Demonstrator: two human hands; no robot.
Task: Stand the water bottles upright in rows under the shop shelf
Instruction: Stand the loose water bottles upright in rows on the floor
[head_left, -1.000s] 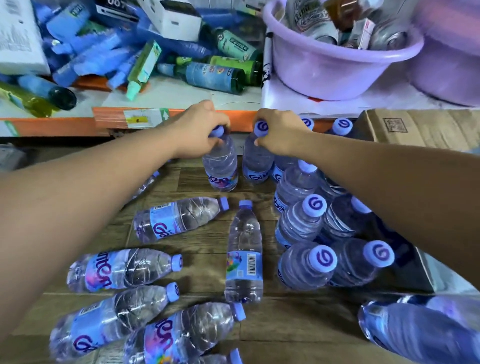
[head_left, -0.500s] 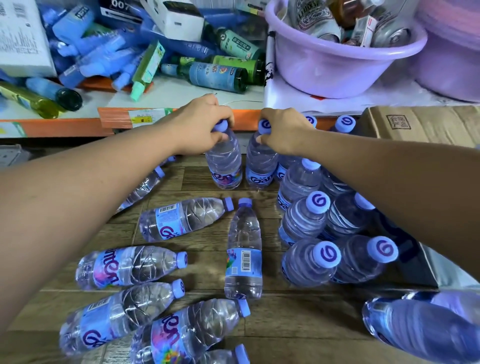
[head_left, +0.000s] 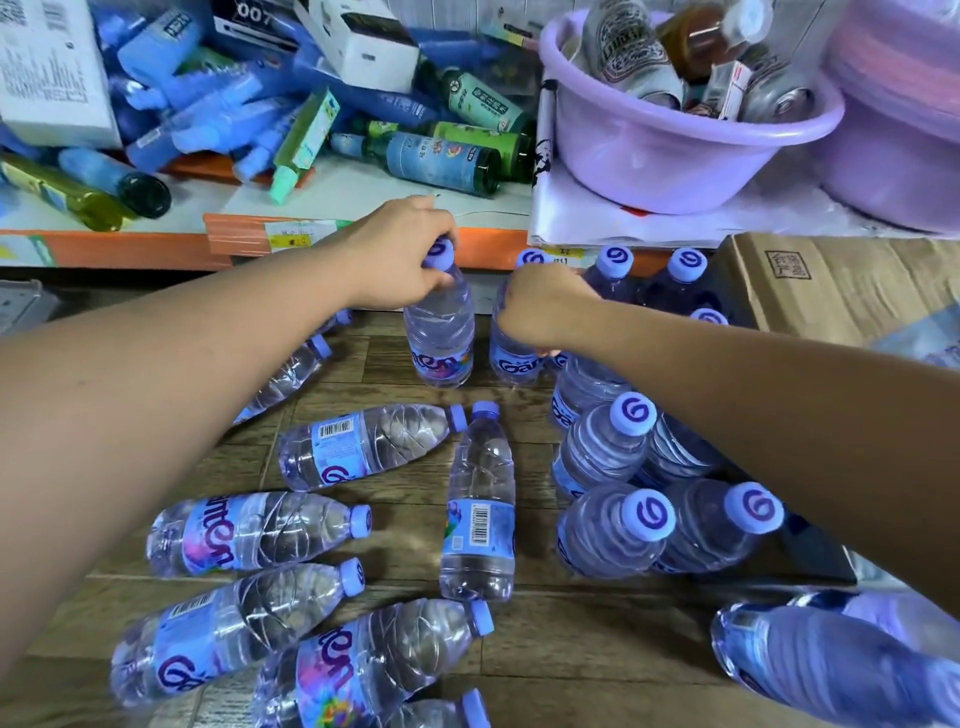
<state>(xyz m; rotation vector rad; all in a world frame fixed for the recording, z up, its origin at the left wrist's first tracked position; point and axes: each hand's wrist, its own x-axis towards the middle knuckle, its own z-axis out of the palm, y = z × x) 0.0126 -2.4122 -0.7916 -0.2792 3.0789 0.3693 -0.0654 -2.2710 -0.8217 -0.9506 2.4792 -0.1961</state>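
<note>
Clear water bottles with lilac caps cover the wooden floor below the orange-edged shelf (head_left: 130, 249). My left hand (head_left: 400, 254) grips the cap and neck of an upright bottle (head_left: 440, 338) just under the shelf edge. My right hand (head_left: 545, 306) wraps the upper body of a second upright bottle (head_left: 511, 358) beside it. To the right, several upright bottles (head_left: 613, 452) stand in rows. Several more lie on their sides, among them one pointing at the shelf (head_left: 480, 509) and one with its cap to the right (head_left: 363, 447).
The shelf holds jumbled blue tubes, green bottles (head_left: 441, 161) and boxes. A lilac basin (head_left: 670, 135) of cans sits on its right part. A cardboard box (head_left: 831, 280) stands right of the rows. More plastic-wrapped bottles (head_left: 841, 660) lie at the lower right.
My right hand slid from the cap down onto the bottle's upper body, baring the cap. My left hand keeps its grip on the other bottle's neck.
</note>
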